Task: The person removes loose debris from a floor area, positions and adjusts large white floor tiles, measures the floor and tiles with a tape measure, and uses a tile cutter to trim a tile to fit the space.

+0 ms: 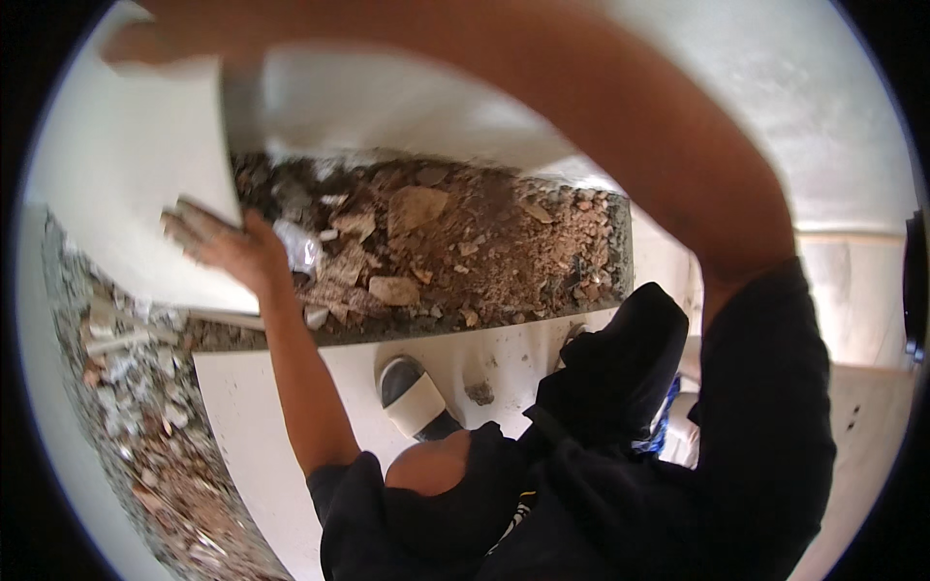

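My left hand [231, 242] lies with fingers spread against a white panel [131, 145] at the left, near its right edge. My right hand [155, 39] reaches across the top to the panel's upper part; motion blurs its fingers, so their grip is unclear. Just right of my left hand, a piece of clear plastic [295, 247] lies on broken rubble and dirt [494, 247].
A pale tiled surface [262, 426] bearing a slide sandal [418, 402] borders the rubble. More debris [145, 416] fills a strip along the left wall [58, 387]. A white wall [387, 97] runs behind the rubble; light flooring [843, 290] shows at the right.
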A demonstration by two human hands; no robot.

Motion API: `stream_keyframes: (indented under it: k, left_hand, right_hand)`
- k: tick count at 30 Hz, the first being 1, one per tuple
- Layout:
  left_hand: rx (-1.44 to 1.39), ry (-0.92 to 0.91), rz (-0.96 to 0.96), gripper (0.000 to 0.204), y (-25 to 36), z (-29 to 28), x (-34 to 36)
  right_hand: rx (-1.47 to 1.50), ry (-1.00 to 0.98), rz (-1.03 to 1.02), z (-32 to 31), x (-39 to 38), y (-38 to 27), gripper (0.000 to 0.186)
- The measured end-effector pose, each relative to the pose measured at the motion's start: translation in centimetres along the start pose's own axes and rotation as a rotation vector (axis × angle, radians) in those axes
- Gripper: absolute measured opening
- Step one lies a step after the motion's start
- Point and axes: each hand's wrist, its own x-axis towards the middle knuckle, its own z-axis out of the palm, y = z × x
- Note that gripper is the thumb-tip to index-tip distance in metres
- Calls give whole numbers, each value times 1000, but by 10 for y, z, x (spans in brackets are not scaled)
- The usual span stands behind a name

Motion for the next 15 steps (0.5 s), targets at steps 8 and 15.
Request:
stream_keyframes:
  k: [8, 15]
  left_hand:
    - [291, 85, 343, 84, -33, 3, 12]
    - [1524, 391, 737, 80, -36, 15, 19]
  right_hand:
    - [-643, -532, 750, -395, -253, 20, 35]
    - [-1334, -220, 1450, -652, -355, -160, 35]
